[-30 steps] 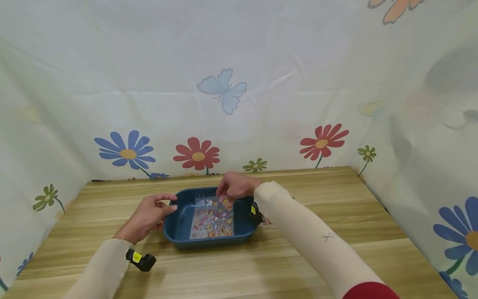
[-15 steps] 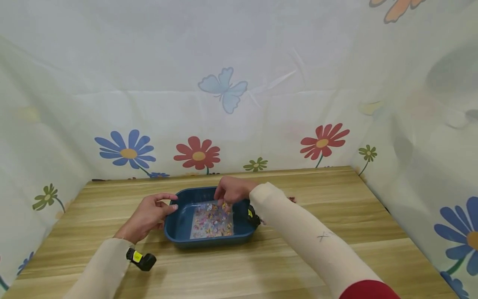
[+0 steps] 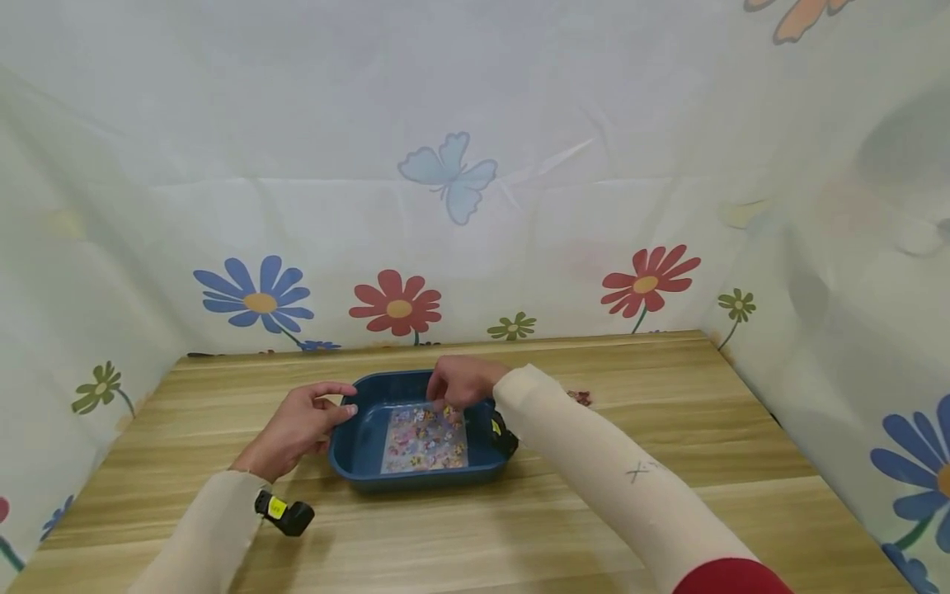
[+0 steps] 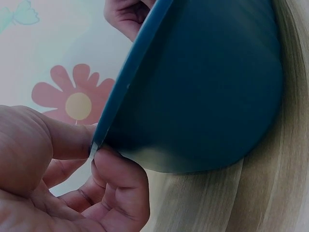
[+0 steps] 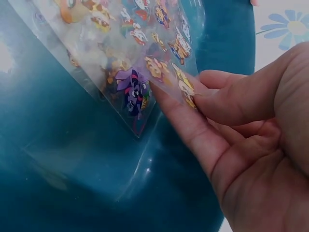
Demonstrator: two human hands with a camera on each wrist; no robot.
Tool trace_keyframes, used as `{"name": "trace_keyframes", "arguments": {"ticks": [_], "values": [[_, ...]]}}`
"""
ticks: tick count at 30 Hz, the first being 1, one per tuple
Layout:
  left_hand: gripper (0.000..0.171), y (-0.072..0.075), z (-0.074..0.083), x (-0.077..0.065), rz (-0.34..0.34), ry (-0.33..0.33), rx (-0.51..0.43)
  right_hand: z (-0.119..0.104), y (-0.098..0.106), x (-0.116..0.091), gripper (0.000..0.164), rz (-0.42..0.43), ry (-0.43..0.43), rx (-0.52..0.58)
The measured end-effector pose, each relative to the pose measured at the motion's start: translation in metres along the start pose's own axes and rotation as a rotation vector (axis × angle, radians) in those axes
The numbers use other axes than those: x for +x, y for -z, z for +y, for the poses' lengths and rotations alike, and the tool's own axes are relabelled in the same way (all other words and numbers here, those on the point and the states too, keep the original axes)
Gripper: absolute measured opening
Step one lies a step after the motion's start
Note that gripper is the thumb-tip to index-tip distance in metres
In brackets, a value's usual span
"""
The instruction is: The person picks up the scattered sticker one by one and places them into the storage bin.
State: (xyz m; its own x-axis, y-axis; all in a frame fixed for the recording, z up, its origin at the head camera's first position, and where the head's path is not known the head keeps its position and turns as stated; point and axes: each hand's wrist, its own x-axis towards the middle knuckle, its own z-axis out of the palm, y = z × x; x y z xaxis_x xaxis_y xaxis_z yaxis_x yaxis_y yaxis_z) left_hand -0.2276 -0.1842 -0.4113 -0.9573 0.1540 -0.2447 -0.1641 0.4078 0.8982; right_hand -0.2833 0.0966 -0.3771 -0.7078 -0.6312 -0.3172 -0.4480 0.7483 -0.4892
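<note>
A blue tray (image 3: 349, 437) with raised walls stands on the table. My left hand (image 3: 297, 429) pinches its left rim between thumb and fingers, as the left wrist view shows at the tray's rim (image 4: 126, 87). Inside the tray lies a clear plastic sheet (image 3: 425, 441) printed with small cartoon figures. My right hand (image 3: 462, 381) reaches over the far side and pinches the sheet's far right corner between thumb and index finger. In the right wrist view the clear plastic sheet (image 5: 116, 53) appears layered; whether it is a flat bag or loose sheets, I cannot tell.
A small reddish thing (image 3: 580, 398), too small to make out, lies on the wooden table (image 3: 631, 412) right of the tray, partly behind the right sleeve. A flower-printed curtain (image 3: 519, 247) closes off the back and sides.
My right hand has moved slightly down, and the sheet's far edge has sunk lower in the tray. More of the reddish thing shows past the sleeve. My left hand keeps its hold.
</note>
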Motion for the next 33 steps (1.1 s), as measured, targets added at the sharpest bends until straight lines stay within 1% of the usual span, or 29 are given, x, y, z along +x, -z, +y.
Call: {"name": "trace_keyframes", "arguments": {"ticks": [4, 11, 17, 20, 28, 33], "values": [[0.045, 0.000, 0.001, 0.000, -0.001, -0.001, -0.001, 0.001, 0.000, 0.002, 0.030, 0.000, -0.012, -0.032], [0.046, -0.001, 0.001, 0.000, 0.004, 0.014, 0.006, 0.002, 0.000, 0.003, 0.029, 0.005, 0.004, -0.070], [0.045, 0.000, 0.002, 0.002, 0.009, 0.033, 0.014, 0.001, 0.002, 0.002, 0.034, 0.012, -0.011, -0.070], [0.044, -0.001, 0.002, 0.003, 0.013, 0.038, 0.014, 0.000, 0.002, -0.001, 0.037, 0.007, -0.015, -0.087], [0.044, -0.001, 0.001, 0.003, 0.007, 0.016, 0.012, 0.001, 0.002, -0.006, 0.038, 0.024, -0.001, -0.127], [0.045, -0.001, 0.000, 0.001, 0.002, 0.002, 0.017, 0.001, 0.003, -0.012, 0.039, 0.042, -0.007, -0.114]]}}
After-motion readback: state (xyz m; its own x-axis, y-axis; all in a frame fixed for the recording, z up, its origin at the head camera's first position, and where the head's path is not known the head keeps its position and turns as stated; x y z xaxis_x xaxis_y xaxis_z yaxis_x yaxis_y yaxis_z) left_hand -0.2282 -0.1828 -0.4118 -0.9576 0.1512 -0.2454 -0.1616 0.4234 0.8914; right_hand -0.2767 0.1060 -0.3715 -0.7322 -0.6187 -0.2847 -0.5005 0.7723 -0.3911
